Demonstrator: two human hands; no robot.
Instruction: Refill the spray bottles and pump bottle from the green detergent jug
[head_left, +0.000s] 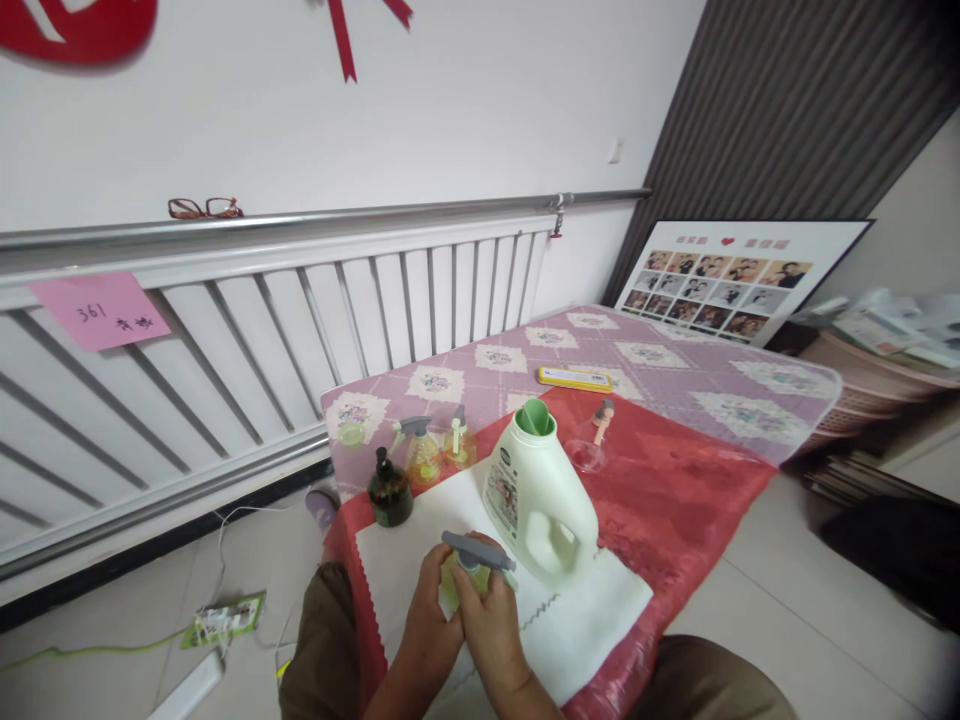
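My left hand point(429, 598) and right hand point(495, 607) have their fingers wrapped around a gray-headed spray bottle point(480, 551) over the white cloth point(401, 545), where a slipping grip could knock the pale jug point(541, 490) just beyond, tipping it over.

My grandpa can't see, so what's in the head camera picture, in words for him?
A person's left hand and right hand hold a grey-topped spray bottle beside a large pale jug. Beyond them to the left stand two more spray bottles and a dark pump bottle, on a table with a purple flowered tablecloth and red sheet.
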